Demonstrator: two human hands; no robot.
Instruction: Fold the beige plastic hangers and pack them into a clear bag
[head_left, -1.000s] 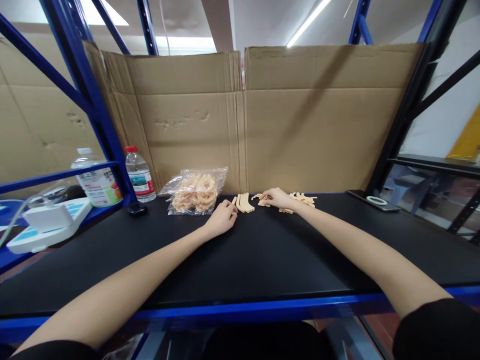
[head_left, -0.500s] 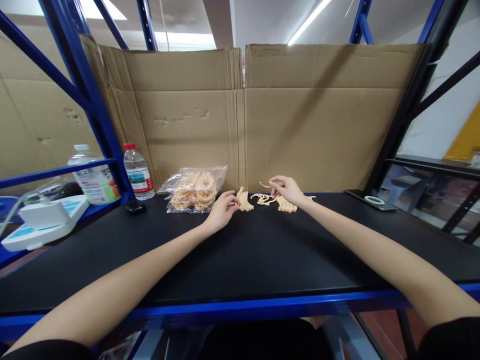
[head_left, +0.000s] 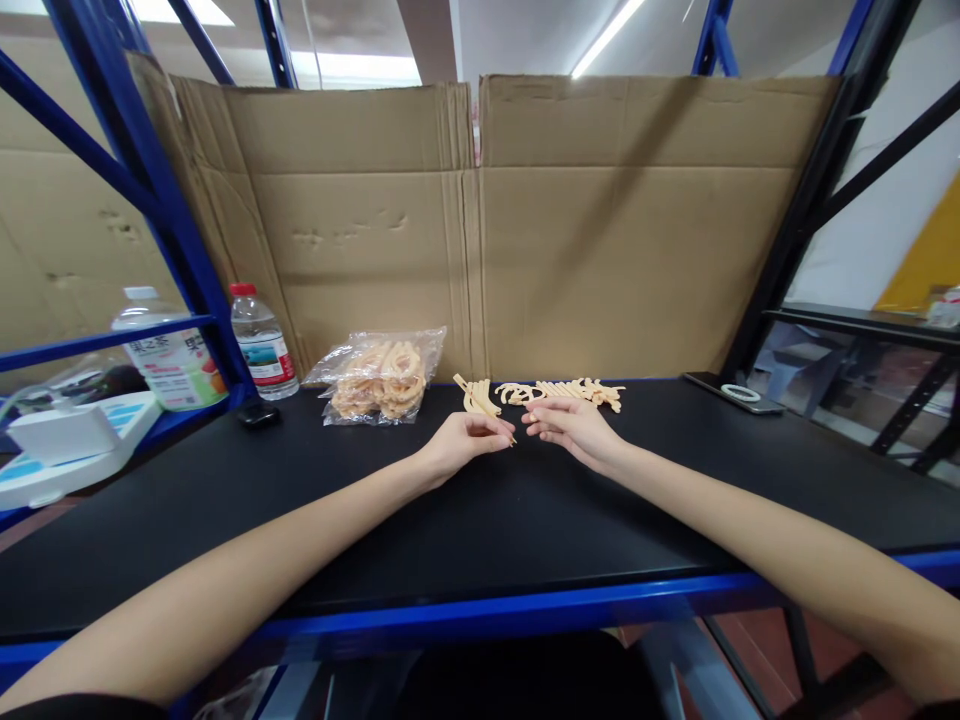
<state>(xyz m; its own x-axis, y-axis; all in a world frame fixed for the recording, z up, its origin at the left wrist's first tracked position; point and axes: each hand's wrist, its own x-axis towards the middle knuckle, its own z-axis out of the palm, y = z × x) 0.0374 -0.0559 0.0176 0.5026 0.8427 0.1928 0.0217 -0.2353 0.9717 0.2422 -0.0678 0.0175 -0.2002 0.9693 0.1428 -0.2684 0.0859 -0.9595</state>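
Note:
My left hand (head_left: 469, 445) is closed in a pinch in front of the small pile of pale curved pieces (head_left: 478, 394); a small tip shows at its fingertips, too small to name. Facing it, my right hand (head_left: 574, 430) has its fingers bent and close together, with a small pale bit between thumb and finger that I cannot make out. Behind my right hand lies a longer row of pale pieces (head_left: 600, 391), partly covered by it. Left of the piles sits a clear plastic bag (head_left: 382, 380) filled with pale ring-like pieces.
At the left stand a red-capped bottle (head_left: 262, 345), a larger bottle (head_left: 169, 360), a white power strip (head_left: 75, 450) and a black mouse-like object (head_left: 259, 414). A phone (head_left: 761, 404) with a white ring on it lies at the right. Cardboard (head_left: 630, 270) walls the black table's back.
Both hands have moved nearer to me and closer together. My right hand has lowered from above the pieces, and the curved piece it held up is no longer plainly visible.

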